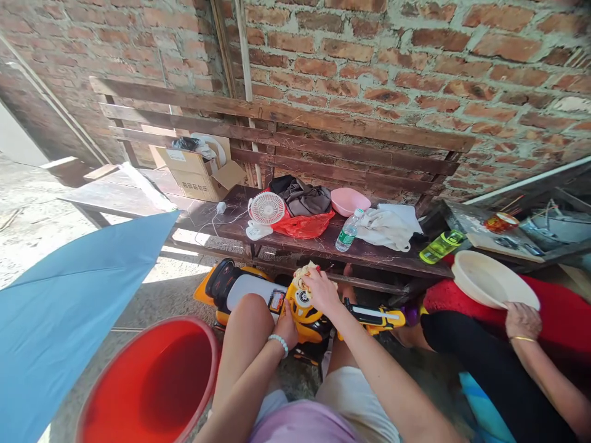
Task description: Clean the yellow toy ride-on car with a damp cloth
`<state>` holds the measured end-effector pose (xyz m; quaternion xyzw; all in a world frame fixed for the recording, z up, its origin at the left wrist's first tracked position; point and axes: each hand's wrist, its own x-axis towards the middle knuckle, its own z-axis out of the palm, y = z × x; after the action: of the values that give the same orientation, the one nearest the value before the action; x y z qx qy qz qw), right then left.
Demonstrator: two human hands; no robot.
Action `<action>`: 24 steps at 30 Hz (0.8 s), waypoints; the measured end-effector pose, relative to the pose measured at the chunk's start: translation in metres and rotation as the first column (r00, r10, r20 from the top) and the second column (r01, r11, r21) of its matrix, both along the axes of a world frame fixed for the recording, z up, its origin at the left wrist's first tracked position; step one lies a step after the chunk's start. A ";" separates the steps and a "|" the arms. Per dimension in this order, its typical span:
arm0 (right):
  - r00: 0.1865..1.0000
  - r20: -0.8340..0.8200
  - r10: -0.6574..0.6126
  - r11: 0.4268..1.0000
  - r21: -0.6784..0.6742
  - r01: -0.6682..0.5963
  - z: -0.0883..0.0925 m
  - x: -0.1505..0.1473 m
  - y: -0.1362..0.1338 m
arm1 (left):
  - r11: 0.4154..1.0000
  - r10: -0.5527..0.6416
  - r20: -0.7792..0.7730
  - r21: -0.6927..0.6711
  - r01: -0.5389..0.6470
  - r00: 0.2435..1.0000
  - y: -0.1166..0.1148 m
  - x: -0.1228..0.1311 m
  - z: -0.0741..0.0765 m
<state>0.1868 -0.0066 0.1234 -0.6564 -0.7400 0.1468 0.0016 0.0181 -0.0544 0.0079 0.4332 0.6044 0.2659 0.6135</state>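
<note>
A yellow and black toy ride-on car (258, 295) lies on the ground in front of my knees. My left hand (287, 326) is pressed against its yellow side below the steering wheel, fingers curled round the body. My right hand (319, 288) is closed on a crumpled pale cloth (305, 274) and holds it against the top of the steering wheel.
A big red tub (152, 381) stands at the lower left beside a blue umbrella (69, 307). The wooden bench (300, 243) behind carries a small fan (265, 212), a red bag, a pink bowl, a water bottle (347, 232) and a cardboard box. Another person's hand (521, 320) holds a cream basin (489, 280) at the right.
</note>
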 end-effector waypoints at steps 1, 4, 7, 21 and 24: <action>1.000 -0.014 0.025 0.999 -0.026 -0.025 -0.007 -0.007 0.008 | 1.000 -0.014 -0.035 0.009 0.014 0.999 0.000 -0.001 0.001; 1.000 -0.019 0.006 0.993 -0.116 -0.009 -0.029 -0.019 0.022 | 0.999 -0.036 -0.102 0.029 0.039 0.994 0.002 -0.006 0.003; 0.998 -0.004 -0.057 0.990 -0.127 0.056 -0.039 -0.018 0.022 | 0.994 -0.110 -0.173 0.006 0.113 0.979 0.005 -0.010 0.004; 0.989 0.034 -0.146 0.959 -0.241 0.150 -0.049 -0.055 -0.090 | 0.998 -0.053 -0.178 -0.035 0.048 0.983 0.008 -0.011 0.017; 0.992 -0.021 -0.123 0.963 -0.246 0.114 -0.049 -0.064 -0.094 | 0.998 0.009 -0.086 -0.058 -0.014 0.996 0.009 -0.012 0.016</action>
<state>0.1229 -0.1004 0.0749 -0.6920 -0.6755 0.2481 -0.0571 0.0058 -0.0456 0.0243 0.4224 0.6402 0.2329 0.5979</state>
